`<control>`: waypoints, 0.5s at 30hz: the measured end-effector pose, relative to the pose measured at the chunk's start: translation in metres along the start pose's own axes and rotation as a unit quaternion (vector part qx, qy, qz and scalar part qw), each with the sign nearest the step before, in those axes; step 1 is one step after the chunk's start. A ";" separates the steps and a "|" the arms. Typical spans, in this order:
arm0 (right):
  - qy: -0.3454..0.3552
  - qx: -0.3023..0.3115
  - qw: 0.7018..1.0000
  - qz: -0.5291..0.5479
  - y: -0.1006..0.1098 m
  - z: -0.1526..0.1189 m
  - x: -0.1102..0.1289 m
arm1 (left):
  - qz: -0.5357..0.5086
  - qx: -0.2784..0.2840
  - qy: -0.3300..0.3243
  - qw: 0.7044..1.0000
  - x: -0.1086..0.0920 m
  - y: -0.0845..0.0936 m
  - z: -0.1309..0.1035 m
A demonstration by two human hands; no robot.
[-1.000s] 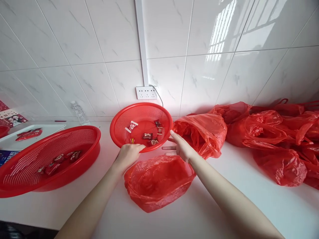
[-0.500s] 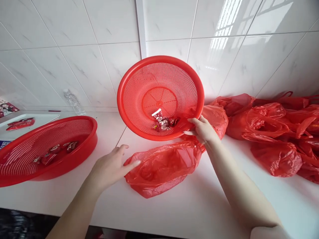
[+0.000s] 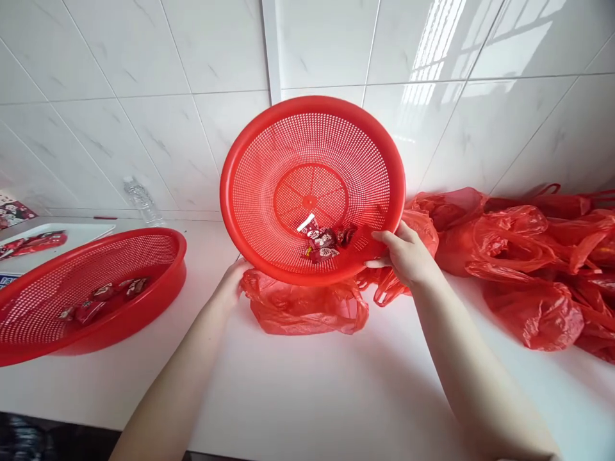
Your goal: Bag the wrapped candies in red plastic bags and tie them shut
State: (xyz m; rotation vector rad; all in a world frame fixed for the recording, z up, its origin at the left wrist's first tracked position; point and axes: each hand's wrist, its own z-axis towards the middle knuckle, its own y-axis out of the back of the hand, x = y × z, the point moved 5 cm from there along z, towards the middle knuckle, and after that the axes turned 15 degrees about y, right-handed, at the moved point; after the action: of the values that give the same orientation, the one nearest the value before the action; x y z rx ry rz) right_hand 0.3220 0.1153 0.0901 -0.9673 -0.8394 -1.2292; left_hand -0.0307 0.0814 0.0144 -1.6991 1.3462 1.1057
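My right hand (image 3: pixel 407 255) grips the lower right rim of a red plastic strainer basket (image 3: pixel 312 137), thumb over the inside. The basket is tipped toward me, its far side raised. Several small wrapped packets (image 3: pixel 324 243), dark red with white print, lie low on its inner wall. Beneath the near rim lies a red plastic bag (image 3: pixel 305 314), its upper part covered by the basket. My left hand (image 3: pixel 234 280) is closed at the bag's left edge, with its fingertips partly hidden behind the basket rim.
A second red strainer basket (image 3: pixel 166 269) with several packets stands on the left of the white counter (image 3: pixel 307 397). Behind it are a white tray (image 3: pixel 93 228) and a clear plastic bottle (image 3: pixel 144 202). Several filled red bags (image 3: pixel 533 314) crowd the right, along the tiled wall (image 3: pixel 225 134).
My left hand has moved forward from the bag's near left side to its left edge. The bag has shifted back under the basket. The basket has come slightly nearer and lower at its front.
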 end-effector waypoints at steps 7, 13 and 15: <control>0.099 0.032 0.990 -0.098 -0.009 -0.005 0.005 | -0.135 0.043 -0.008 0.990 0.004 0.014 -0.003; 0.158 0.012 0.965 -0.209 -0.005 -0.004 -0.007 | -0.206 -0.013 0.001 0.979 0.021 0.020 0.017; 0.176 0.019 0.953 -0.247 -0.007 -0.006 -0.009 | -0.220 -0.034 -0.007 0.975 0.027 0.021 0.023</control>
State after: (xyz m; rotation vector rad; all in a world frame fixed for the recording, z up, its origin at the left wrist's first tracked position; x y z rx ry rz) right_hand 0.3139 0.1128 0.0809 -0.4888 -0.8388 -1.7453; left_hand -0.0535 0.0869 -0.0197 -1.9144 0.8681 0.9079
